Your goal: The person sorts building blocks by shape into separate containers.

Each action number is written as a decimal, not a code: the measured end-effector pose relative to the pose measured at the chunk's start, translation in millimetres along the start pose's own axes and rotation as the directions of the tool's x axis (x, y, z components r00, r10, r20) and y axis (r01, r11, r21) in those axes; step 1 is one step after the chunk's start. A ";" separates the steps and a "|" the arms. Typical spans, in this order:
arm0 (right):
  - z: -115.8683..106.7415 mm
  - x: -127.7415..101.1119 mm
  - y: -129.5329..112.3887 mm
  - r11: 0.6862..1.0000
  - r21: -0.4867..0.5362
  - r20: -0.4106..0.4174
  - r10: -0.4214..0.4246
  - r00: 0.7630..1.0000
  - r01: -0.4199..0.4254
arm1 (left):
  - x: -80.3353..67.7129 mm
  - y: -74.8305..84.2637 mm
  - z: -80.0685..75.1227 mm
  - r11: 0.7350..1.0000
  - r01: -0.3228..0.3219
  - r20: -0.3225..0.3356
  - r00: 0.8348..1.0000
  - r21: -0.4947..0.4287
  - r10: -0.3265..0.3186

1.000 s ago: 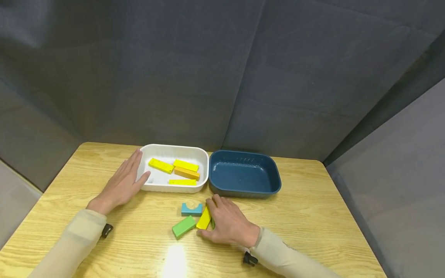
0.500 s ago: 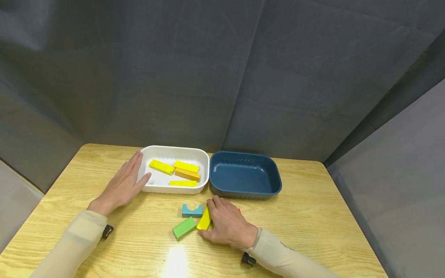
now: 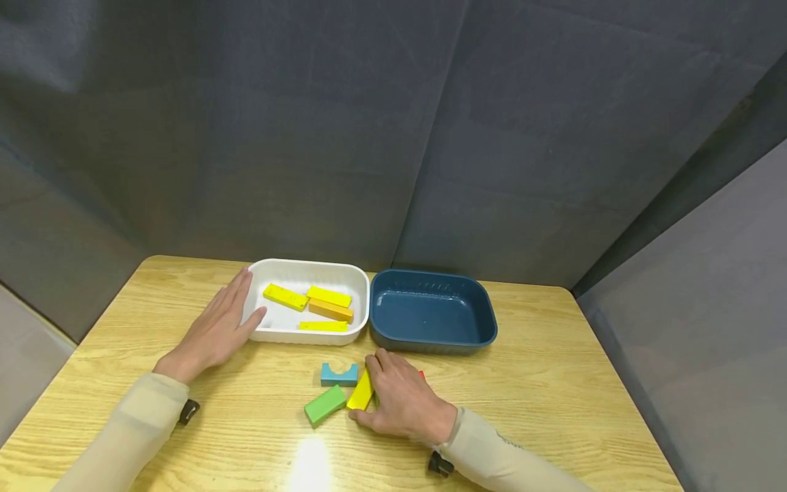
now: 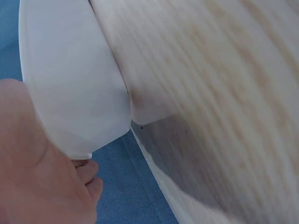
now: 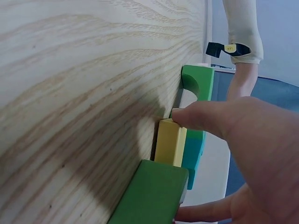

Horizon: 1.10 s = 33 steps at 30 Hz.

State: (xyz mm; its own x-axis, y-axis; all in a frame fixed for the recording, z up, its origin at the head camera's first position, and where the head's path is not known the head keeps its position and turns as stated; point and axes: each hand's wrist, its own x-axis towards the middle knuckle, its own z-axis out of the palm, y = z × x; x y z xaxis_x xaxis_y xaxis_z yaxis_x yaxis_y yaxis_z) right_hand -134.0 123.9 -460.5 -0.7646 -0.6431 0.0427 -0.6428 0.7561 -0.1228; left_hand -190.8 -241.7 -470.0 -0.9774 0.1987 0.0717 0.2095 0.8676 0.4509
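Yellow blk [image 3: 361,392]; in R hand [image 3: 406,401]

A screened-off booth, with grey cloth [image 3: 295,137] walling a wooden table [image 3: 541,383].

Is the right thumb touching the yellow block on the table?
Touching: the right wrist view shows the right thumb with its tip on one end of the yellow block, no gap visible.

We note dark grey cloth [image 3: 295,137] behind the wooden table [image 3: 553,396], a paler panel [image 3: 707,307] rightward, glare [image 3: 309,465] nearer us.
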 end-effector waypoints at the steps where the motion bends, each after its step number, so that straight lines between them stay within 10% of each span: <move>1: -0.3 -0.2 0.0 1.000 0.001 -0.001 0.000 1.000 0.000 | -0.1 0.1 -0.1 1.000 0.000 0.000 1.000 0.000 0.000; 33: -31.6 -11.2 -1.8 1.000 0.018 -0.051 -0.019 0.999 0.020 | -0.6 -1.9 2.3 0.998 -0.055 -0.036 0.998 -0.015 0.054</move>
State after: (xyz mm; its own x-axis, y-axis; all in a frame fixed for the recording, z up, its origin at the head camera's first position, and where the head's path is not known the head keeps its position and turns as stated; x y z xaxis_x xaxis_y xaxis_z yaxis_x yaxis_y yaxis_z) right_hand -125.7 133.6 -429.4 -0.7533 -0.6507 0.0954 -0.6574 0.7405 -0.1396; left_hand -190.5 -242.4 -472.9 -0.9650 0.2291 0.1277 0.2623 0.8485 0.4597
